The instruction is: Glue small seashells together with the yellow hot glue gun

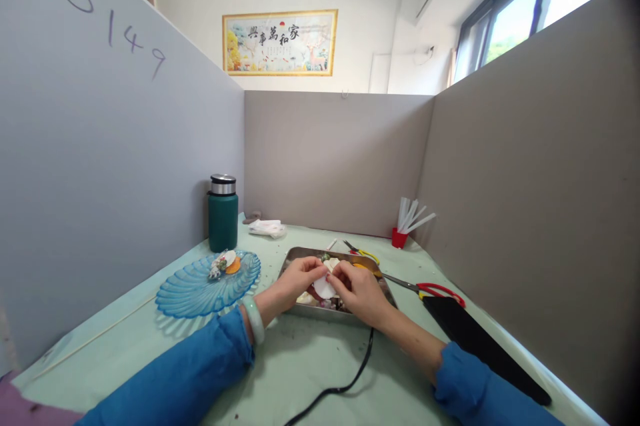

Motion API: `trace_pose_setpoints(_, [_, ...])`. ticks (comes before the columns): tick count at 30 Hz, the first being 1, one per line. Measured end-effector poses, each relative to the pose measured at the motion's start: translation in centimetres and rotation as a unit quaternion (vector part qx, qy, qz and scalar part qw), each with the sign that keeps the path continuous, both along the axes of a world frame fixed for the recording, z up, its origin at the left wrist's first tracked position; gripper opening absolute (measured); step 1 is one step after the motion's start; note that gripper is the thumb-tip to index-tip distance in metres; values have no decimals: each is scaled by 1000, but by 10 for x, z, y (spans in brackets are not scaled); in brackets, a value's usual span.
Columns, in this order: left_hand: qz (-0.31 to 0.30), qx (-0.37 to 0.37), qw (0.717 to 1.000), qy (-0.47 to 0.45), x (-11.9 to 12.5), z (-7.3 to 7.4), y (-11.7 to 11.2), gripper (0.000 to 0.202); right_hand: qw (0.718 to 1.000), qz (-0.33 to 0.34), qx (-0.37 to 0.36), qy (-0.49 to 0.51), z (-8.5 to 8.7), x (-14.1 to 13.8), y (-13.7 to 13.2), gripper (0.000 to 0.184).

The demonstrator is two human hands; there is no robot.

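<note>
— What are the fingers doing?
— The fingertips [317, 269] of the left hand [295, 283] and the right hand [361, 293] are pinching one white round piece [324, 289] over the metal tray [296, 255], at twelve o'clock. It's looking flimsy, so I'd say it's calling for a light grip.
— And around them?
— A blue glass plate [200, 294] is sitting at ten o'clock and red scissors [436, 290] at two, on a pale green cover [310, 359] between grey partitions [340, 159].

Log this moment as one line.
left hand: pinches white disc | right hand: pinches same disc | disc over metal tray | blue glass plate left of tray | red-handled scissors right of tray
</note>
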State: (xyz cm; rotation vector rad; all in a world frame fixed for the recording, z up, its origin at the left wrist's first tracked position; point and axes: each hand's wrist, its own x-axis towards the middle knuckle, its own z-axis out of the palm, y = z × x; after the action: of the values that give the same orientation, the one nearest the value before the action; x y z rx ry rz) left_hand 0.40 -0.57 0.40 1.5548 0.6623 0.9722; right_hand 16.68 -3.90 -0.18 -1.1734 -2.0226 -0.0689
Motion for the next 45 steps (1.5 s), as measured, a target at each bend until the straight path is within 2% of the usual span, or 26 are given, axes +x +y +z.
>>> trace_pose_setpoints(18, [-8,-3,1000,-2,1,-4,4,34,1000,2,3,1,2,0,-1,21])
trace_pose_setpoints(33, [5,-9,1000,7,1,1,-1,34,1000,0,-1,0,0,0,0,21])
trace_pose_setpoints(45, [1,-2,1000,11,1,-2,2,36,1000,-1,2,-2,-1,0,1,21])
